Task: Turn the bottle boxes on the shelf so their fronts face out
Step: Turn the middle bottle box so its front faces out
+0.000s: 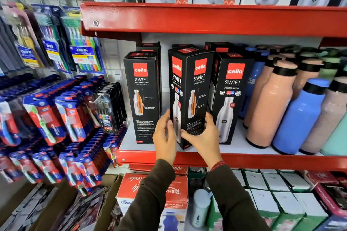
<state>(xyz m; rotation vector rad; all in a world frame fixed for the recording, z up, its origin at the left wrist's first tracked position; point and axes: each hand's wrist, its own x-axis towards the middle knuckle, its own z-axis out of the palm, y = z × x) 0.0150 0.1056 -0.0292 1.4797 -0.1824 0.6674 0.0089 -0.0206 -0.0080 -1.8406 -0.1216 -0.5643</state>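
Up on the white shelf (244,148) w/ the red lip, 3 black Cello boxes stand in the front row. Middle box (189,95) sits corner-out near the front edge, two faces showing, w/ gaps on both sides. Left box (143,97) and right box (231,99) stand square. Left hand (164,137) and right hand (204,137) grasp the middle box low down, fingers wrapped round its sides. Loose bottles (298,116) crowd the right, approx 8+, can't count exactly.
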